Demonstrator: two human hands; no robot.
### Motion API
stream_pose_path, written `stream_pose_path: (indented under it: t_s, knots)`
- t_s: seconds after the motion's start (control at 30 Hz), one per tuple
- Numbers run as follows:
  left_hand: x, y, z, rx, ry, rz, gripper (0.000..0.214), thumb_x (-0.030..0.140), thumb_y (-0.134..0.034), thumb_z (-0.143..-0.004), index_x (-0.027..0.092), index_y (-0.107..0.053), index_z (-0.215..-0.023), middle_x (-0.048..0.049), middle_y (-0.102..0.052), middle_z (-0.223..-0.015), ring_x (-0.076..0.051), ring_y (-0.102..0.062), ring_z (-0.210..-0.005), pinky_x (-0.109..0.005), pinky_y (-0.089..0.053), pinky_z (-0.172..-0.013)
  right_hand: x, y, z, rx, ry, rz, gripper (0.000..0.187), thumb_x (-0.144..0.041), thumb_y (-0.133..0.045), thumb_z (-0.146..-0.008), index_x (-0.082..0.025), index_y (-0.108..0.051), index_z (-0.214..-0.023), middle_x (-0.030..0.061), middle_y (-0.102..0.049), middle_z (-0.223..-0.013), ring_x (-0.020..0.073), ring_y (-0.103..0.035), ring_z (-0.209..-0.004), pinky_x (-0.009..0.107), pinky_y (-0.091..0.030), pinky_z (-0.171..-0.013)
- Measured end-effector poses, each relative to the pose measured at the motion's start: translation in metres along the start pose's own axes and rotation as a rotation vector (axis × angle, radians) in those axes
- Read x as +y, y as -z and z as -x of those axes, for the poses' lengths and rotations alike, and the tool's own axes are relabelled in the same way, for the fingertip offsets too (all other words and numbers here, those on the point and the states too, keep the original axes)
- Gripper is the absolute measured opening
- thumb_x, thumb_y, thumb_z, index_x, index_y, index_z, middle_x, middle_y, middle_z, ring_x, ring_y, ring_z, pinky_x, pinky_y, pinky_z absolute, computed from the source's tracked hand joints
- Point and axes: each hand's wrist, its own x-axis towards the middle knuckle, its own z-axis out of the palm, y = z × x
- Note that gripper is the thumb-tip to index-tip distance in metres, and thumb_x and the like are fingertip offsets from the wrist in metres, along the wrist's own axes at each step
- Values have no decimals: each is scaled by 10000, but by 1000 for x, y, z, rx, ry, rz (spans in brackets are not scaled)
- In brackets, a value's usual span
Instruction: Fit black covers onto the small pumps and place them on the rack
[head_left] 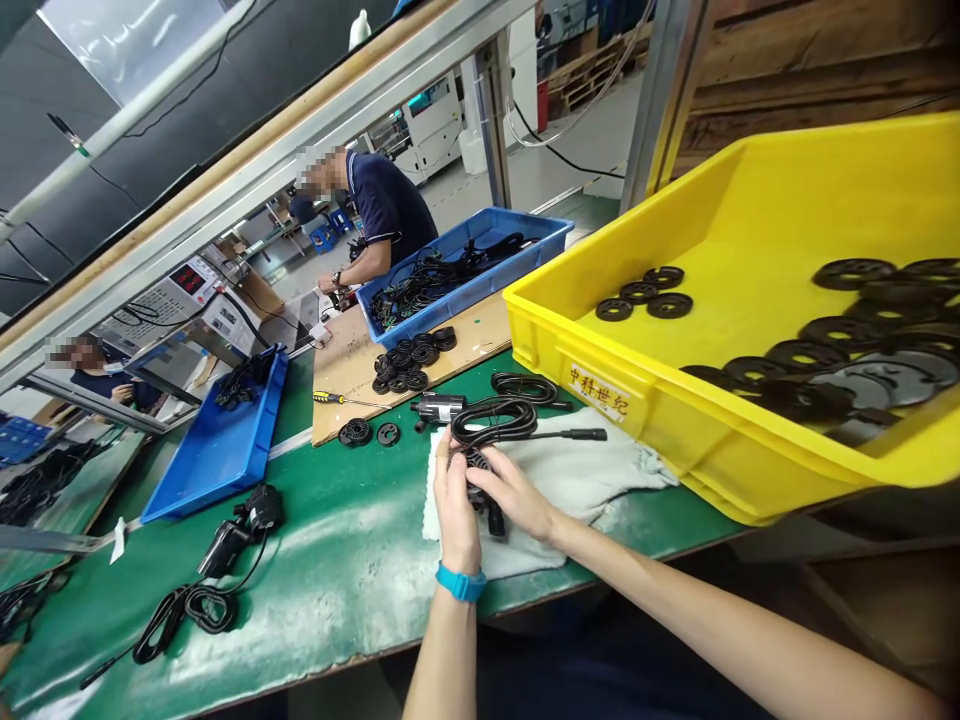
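My left hand point(456, 505), with a blue wristband point(460, 582) at its wrist, and my right hand point(511, 492) both grip a black plastic pump part point(480, 490) above a white cloth point(540, 490). My fingers hide most of the part. Just beyond my hands lies a coiled black cable point(495, 420), joined to a small black pump with a silver label point(439, 407). Two black ribbed discs point(371, 432) sit on the green mat point(337, 570) to the left of the cloth.
A large yellow crate point(720, 340) of black discs stands tilted on the right. A co-worker point(382, 205) stands beyond a blue tray of cabled parts point(465, 270). A screwdriver point(337, 398) and a disc pile point(405, 362) lie on a wooden board point(480, 340). A cabled pump point(247, 525) lies left.
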Motion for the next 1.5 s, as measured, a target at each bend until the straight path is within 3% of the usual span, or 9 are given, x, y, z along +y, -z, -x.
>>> stream_pose_path:
  t_s: [0.17, 0.33, 0.43, 0.57, 0.87, 1.1, 1.3, 1.5]
  knots:
    - [-1, 6, 6, -76, -9, -6, 505, 505, -425, -1035, 270, -548, -1465, -47, -478, -1593, -203, -426, -1484, -355, -279, -1264, 2, -1, -1, 38, -34, 3, 418, -502, -675, -822, -180, -712, -1087, 104, -737, -1124, 313, -652, -1097, 464, -485, -1036]
    - [-5, 5, 9, -30, 68, 71, 468, 445, -509, -1009, 250, -595, -1426, -54, -528, -1553, -230, -425, -1485, -348, -324, -1241, 0, -5, -8, 131, -109, -115, 380, -477, -737, -766, -156, -708, -966, 78, -741, -952, 268, -661, -934, 386, -539, -869]
    - [-4, 2, 9, -3, 130, 171, 497, 415, -565, -980, 248, -571, -1447, -65, -575, -1508, -255, -498, -1431, -365, -396, -1195, -2, -3, -8, 88, -160, -153, 345, -491, -722, -788, -159, -689, -874, 52, -713, -850, 233, -635, -835, 348, -527, -774]
    - [1, -3, 9, -20, 107, 179, 424, 382, -577, -976, 203, -659, -1352, -83, -600, -1482, -265, -529, -1403, -356, -421, -1177, -3, 4, -4, -60, -179, -168, 324, -489, -732, -820, -166, -703, -833, 39, -689, -818, 211, -623, -813, 320, -514, -744]
    - [-11, -6, 12, 21, 91, 183, 445, 400, -608, -952, 206, -670, -1348, -96, -662, -1406, -284, -599, -1333, -370, -475, -1136, -2, 1, 0, 53, -221, -160, 316, -506, -738, -795, -191, -732, -814, 63, -734, -864, 241, -653, -838, 366, -548, -805]
    - [-7, 1, 8, -19, 88, 118, 491, 454, -555, -966, 189, -654, -1367, -101, -547, -1533, -282, -513, -1418, -356, -431, -1168, -1, 2, -2, -56, -158, -155, 347, -523, -700, -839, -177, -724, -846, 53, -722, -868, 223, -645, -827, 341, -540, -777]
    - [-10, 5, 12, -26, 67, 162, 549, 476, -528, -980, 223, -552, -1466, -84, -585, -1495, -248, -526, -1403, -346, -423, -1165, 9, 14, 4, -159, -64, -187, 452, -552, -669, -845, -180, -732, -1092, 81, -738, -1095, 264, -672, -1008, 421, -521, -992]
    - [-12, 7, 19, -111, -39, 137, 596, 419, -595, -933, 221, -526, -1491, -81, -560, -1523, -262, -456, -1465, -350, -376, -1205, 12, 15, 7, -76, -30, -49, 420, -518, -582, -894, -190, -722, -1116, 90, -727, -1159, 294, -638, -1117, 460, -471, -1071]
